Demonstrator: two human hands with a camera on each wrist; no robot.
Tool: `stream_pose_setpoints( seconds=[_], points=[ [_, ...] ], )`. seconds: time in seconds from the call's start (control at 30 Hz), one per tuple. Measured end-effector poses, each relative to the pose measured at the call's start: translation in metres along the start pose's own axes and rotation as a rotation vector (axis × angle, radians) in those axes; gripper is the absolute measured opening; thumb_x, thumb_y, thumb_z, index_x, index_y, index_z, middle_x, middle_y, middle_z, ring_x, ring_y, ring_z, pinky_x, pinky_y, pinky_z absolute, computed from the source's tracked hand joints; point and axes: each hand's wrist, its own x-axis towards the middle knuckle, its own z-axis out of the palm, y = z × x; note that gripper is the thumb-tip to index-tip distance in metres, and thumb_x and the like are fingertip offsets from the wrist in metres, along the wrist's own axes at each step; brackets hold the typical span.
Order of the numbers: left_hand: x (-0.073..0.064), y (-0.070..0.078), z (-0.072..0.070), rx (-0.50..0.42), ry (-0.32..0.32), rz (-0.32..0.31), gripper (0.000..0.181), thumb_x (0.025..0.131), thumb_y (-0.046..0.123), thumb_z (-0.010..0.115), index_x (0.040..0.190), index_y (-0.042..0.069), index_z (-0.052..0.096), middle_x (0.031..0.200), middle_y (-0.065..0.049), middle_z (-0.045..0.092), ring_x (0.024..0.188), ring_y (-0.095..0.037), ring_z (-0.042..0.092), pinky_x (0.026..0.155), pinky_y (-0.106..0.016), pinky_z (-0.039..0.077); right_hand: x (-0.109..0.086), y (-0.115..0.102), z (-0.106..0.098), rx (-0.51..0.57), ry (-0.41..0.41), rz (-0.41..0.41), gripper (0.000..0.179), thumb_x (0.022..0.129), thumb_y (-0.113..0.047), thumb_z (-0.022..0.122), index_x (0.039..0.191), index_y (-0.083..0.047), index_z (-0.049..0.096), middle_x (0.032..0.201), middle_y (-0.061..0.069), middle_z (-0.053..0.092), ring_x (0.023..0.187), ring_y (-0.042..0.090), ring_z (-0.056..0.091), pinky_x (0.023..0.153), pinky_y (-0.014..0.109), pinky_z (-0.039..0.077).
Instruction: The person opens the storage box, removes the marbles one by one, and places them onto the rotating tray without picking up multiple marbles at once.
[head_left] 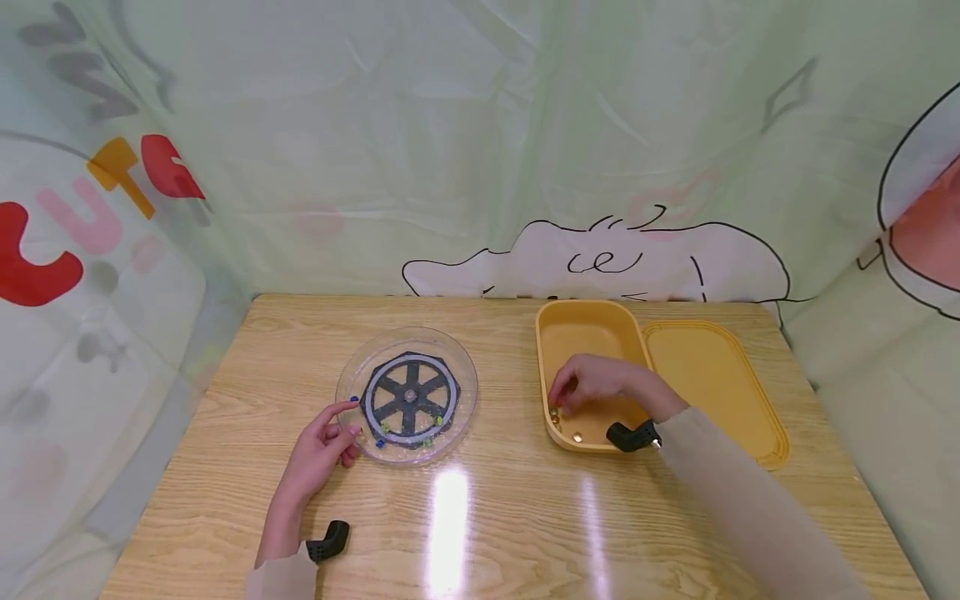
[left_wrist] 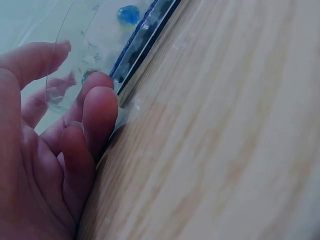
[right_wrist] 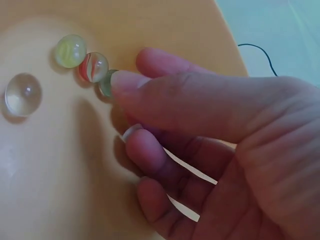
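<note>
My left hand (head_left: pixel 318 450) is at the left rim of a clear round dish (head_left: pixel 468 367), with the rim between thumb and curled fingers in the left wrist view. Small blue and green marbles lie in the dish, a blue marble (left_wrist: pixel 128 15) among them. My right hand (head_left: pixel 600 383) reaches into a yellow plastic box (head_left: pixel 588 321), fingers loosely bent. Its thumb tip overlaps a green marble (right_wrist: pixel 106 84) in the right wrist view. Lined up with that are a red-striped marble (right_wrist: pixel 94 67) and a yellow marble (right_wrist: pixel 70 50). A clear marble (right_wrist: pixel 23 94) lies apart.
The dish shows a dark spoked frame (head_left: pixel 410 417) at its middle. A yellow lid (head_left: pixel 705 375) lies on the wooden table (head_left: pixel 510 517), right of the box. Printed curtains (head_left: pixel 405 150) hang behind and on both sides.
</note>
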Motion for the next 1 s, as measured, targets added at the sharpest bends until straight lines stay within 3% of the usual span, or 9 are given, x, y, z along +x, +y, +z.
stream_pose_setpoints(
  seconds=[0.5, 1.0],
  points=[
    [0.0009, -0.0015, 0.0002, 0.009, 0.005, 0.004, 0.039, 0.099, 0.016, 0.064, 0.137, 0.014, 0.055, 0.077, -0.014, 0.064, 0.06, -0.02, 0.06, 0.058, -0.031, 0.054, 0.0073, -0.0077, 0.0069, -0.163, -0.025, 0.007, 0.011, 0.079, 0.001, 0.08, 0.088, -0.005, 0.077, 0.071, -0.008, 0.062, 0.067, 0.007, 0.053, 0.064, 0.022, 0.045],
    [0.0, 0.0007, 0.0007, 0.002, 0.001, -0.005, 0.039, 0.099, 0.017, 0.064, 0.137, 0.014, 0.055, 0.077, -0.014, 0.064, 0.06, -0.021, 0.06, 0.059, -0.03, 0.053, 0.0042, -0.005, 0.0052, -0.122, -0.014, 0.006, 0.008, 0.083, -0.005, 0.077, 0.09, -0.008, 0.074, 0.076, -0.005, 0.065, 0.07, 0.012, 0.055, 0.067, 0.025, 0.046]
  ],
)
